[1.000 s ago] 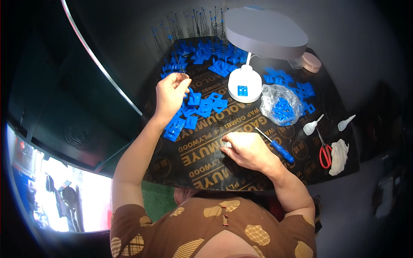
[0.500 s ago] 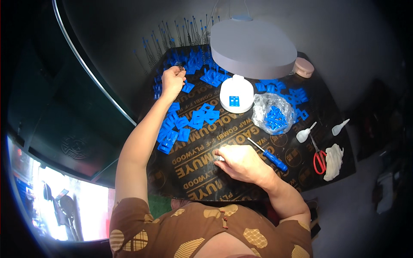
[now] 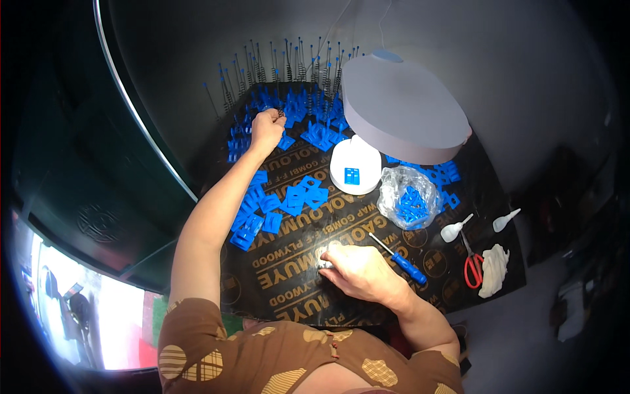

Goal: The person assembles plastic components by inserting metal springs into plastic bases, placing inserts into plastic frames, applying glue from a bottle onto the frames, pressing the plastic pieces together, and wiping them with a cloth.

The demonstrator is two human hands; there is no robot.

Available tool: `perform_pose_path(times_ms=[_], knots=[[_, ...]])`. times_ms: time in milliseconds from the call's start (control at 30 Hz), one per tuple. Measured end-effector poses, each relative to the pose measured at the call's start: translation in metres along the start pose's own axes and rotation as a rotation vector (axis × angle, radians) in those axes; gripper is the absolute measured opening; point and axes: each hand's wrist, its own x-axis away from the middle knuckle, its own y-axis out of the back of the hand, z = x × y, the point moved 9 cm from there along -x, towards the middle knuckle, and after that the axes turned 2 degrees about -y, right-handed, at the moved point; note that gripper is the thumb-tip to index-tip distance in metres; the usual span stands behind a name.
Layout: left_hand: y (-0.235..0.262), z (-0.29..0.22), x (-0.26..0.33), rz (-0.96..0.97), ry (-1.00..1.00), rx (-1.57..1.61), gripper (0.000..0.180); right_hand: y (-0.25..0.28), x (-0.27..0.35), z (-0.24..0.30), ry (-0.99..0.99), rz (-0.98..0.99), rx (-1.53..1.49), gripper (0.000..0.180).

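At the back left of the board, my left hand [image 3: 266, 131] is pinched closed on a thin black spring [image 3: 281, 113], among upright blue pieces that bear springs and rods. My right hand [image 3: 361, 270] is closed over the near middle of the board. A small whitish thing [image 3: 324, 259] shows at its fingertips, mostly covered, and I cannot tell its kind. Beside that hand lies a screwdriver [image 3: 408, 265] with a blue handle. Flat blue plastic plates [image 3: 303, 197] are scattered between my two hands.
A large grey lamp head [image 3: 403, 108] hangs over the back right. Under it stands a white rounded device [image 3: 354, 155] with a blue piece on it. A clear bag [image 3: 388, 209] holds small blue parts. Two white squeeze bulbs [image 3: 453, 231], red-handled scissors [image 3: 474, 270] and a white cloth [image 3: 494, 269] lie right.
The whole view has shifted, so the board sits lower and the lamp head looks tilted. My left hand stays among the spring pieces. More of the whitish thing shows at my right fingertips.
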Motion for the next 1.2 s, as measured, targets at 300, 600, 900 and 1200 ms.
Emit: perform_pose_path(times_ms=[300,600,900,1200], knots=[[0.012,-0.019,0.021,-0.062,-0.022,-0.197,0.027,-0.001,-0.001,-0.004,-0.023,0.018,-0.039,0.024],[-0.034,-0.052,0.075,0.224,-0.086,-0.328,0.045,-0.003,-0.001,-0.003,0.010,0.021,-0.027,0.023],[-0.087,-0.024,0.044,0.395,0.027,-0.440,0.054,-0.004,0.000,-0.006,-0.022,0.056,-0.001,0.024],[-0.093,-0.016,0.037,0.512,0.287,-0.538,0.071,-0.005,0.001,-0.003,0.007,0.053,-0.008,0.023]])
